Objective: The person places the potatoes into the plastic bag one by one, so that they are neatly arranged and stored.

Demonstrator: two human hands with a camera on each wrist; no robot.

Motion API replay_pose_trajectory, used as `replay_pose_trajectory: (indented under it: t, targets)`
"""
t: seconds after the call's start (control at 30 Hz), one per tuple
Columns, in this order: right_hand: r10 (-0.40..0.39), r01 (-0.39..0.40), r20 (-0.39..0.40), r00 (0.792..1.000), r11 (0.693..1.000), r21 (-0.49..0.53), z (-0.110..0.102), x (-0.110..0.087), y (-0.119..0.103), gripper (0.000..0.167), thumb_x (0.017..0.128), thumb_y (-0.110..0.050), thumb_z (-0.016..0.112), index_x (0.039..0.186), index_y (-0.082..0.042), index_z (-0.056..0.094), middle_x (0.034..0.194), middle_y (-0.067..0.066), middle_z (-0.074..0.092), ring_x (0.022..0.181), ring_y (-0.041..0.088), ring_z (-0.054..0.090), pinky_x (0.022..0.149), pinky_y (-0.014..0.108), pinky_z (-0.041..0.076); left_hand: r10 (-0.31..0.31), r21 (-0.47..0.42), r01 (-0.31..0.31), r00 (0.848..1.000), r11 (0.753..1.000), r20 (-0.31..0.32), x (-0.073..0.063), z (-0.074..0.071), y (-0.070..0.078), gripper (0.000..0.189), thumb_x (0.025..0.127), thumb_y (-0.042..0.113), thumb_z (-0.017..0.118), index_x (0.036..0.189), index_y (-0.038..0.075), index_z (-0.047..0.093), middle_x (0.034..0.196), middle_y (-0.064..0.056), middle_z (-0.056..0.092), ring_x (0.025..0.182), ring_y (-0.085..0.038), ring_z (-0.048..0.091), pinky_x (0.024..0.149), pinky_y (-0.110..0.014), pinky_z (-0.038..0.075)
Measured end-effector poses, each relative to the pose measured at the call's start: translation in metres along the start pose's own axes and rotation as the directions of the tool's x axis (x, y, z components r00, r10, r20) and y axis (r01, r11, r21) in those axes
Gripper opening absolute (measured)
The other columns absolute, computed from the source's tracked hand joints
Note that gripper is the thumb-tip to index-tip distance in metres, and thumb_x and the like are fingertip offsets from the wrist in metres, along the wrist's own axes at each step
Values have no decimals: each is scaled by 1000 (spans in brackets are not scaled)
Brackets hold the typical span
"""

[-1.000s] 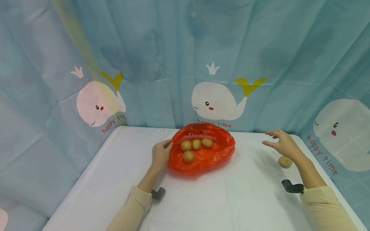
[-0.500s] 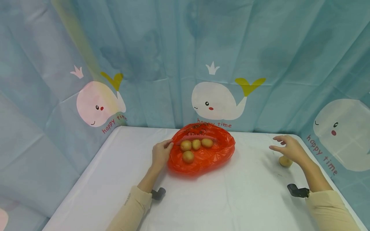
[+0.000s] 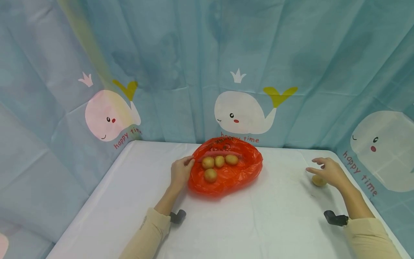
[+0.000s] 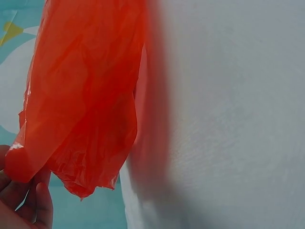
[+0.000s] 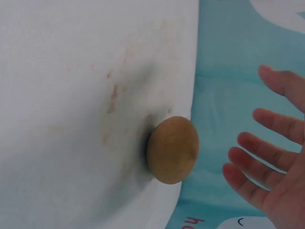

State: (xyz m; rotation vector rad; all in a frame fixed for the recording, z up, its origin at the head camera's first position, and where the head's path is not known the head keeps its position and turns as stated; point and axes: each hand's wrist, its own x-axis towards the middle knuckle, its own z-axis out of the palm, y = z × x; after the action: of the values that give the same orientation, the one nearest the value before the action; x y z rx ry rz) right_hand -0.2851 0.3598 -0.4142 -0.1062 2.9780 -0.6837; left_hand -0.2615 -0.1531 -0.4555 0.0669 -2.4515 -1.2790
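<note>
A red plastic bag (image 3: 231, 181) lies spread open on the white table, with several potatoes (image 3: 210, 175) inside it. My left hand (image 3: 180, 172) pinches the bag's left rim between thumb and fingers; the left wrist view shows the red film (image 4: 86, 95) gathered at the fingertips. On the right side of the table rests a single potato (image 5: 172, 150). Over it hovers my right hand (image 3: 330, 173), fingers spread and holding nothing, partly covering the potato in the head view. In the right wrist view a gap shows between those fingers (image 5: 257, 167) and the potato.
A white cloth covers the table (image 3: 258, 223). Behind and along both sides hangs a blue curtain (image 3: 181, 72) printed with whales. Small brownish marks (image 5: 113, 98) spot the cloth near the lone potato.
My right hand has moved to the right and slightly nearer, coming over the lone potato. The left hand keeps its hold on the bag, and the potatoes stay where they were.
</note>
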Motion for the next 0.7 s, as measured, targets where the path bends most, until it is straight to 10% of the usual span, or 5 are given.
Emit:
replay_pose_trajectory:
  t: [0.7]
  targets:
    - [82,-81,23,996,995,-55,5,-7,23,79,92,-49,60,128,19,42,126,50,39,110,63,45,84,65,48,-22,-20,22,1000,1000,13,0,-2,3,28,95,18,63,118,4,70,114,-14,72,105,-29,69,91,-40,56]
